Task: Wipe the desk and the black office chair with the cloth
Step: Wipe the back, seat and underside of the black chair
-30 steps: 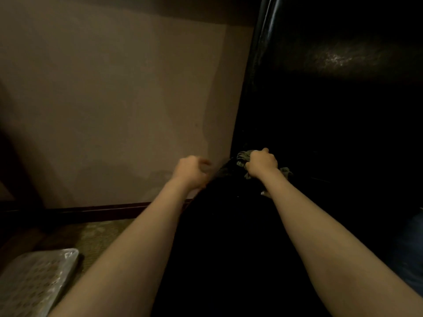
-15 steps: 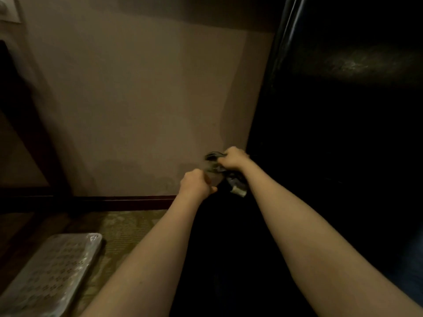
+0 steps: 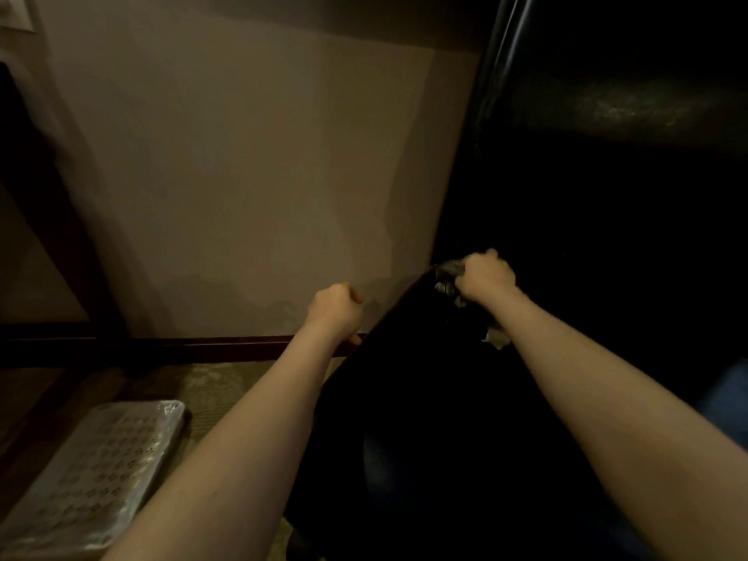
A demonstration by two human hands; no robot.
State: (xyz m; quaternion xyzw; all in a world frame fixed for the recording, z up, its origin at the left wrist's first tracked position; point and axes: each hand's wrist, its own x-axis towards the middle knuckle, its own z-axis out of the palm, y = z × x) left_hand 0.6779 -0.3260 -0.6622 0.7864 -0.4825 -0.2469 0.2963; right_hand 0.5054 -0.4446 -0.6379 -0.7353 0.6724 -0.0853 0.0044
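The black office chair (image 3: 425, 398) fills the right side of the head view, its tall backrest (image 3: 607, 176) very dark. My right hand (image 3: 487, 277) grips a bunched grey cloth (image 3: 448, 271) and presses it on the chair where the seat meets the backrest. A corner of the cloth (image 3: 496, 340) sticks out under my wrist. My left hand (image 3: 334, 309) is curled into a fist just beside the seat's left edge, with nothing visible in it. The desk top is out of view.
A beige wall (image 3: 243, 176) with a dark skirting board (image 3: 222, 345) stands behind. A flat patterned pack in clear plastic (image 3: 93, 479) lies on the carpet at lower left. A dark furniture leg (image 3: 44, 204) slants at far left. Something blue (image 3: 728, 398) shows at the right edge.
My right hand has slid the cloth to the right, away from my left hand and toward the backrest. The left hand stays at the seat's edge.
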